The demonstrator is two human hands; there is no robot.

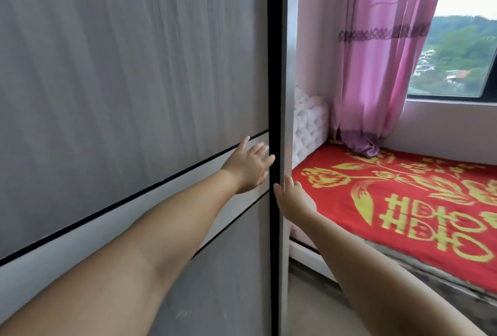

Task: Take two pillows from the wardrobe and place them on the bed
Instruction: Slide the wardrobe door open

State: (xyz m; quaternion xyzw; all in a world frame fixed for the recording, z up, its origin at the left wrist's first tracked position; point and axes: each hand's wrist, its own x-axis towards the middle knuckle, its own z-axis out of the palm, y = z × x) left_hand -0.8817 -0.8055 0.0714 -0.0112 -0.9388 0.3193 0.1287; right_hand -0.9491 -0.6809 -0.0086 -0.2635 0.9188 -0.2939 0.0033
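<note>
Head view, left hand (248,166) pressing spread, straight fingers flat on the grey wardrobe door (121,80) near its black right edge, right hand (290,197) touching that edge, grip unclear, red-covered bed (403,201) lying to the right.

Across red cover (336,201) of bed (312,253): large yellow double-happiness character (411,217), 囍, seen upside down. Further yellow characters along far edge, too blurred to read.
</note>
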